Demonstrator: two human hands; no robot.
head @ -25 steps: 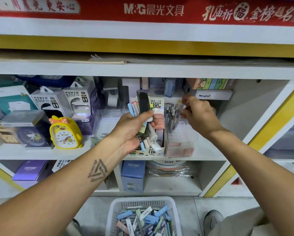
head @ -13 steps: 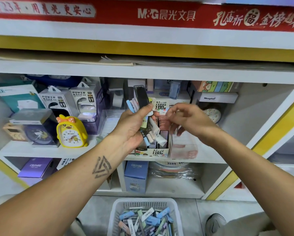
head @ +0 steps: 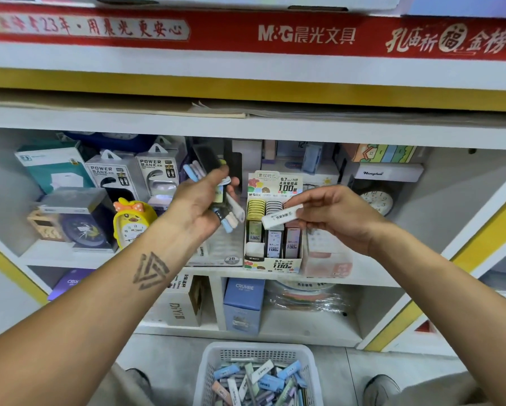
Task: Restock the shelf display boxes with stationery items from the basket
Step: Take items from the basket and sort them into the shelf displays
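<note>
Since half a second ago, the right hand (head: 338, 215) has drawn one white lead case (head: 281, 215) clear of the bundle; its fingers (head: 297, 200) pinch it, tilted, just in front of the display box (head: 273, 227). That case is slim, flat and printed. Judging by this, the step is slotting it in: next it must be turned upright and lowered into a column with room. Beside it, the left hand (head: 200, 206) grips a fan of pastel cases (head: 228, 218), fingers curled round them. Below, on the floor, stands the basket (head: 208, 373) of more.
</note>
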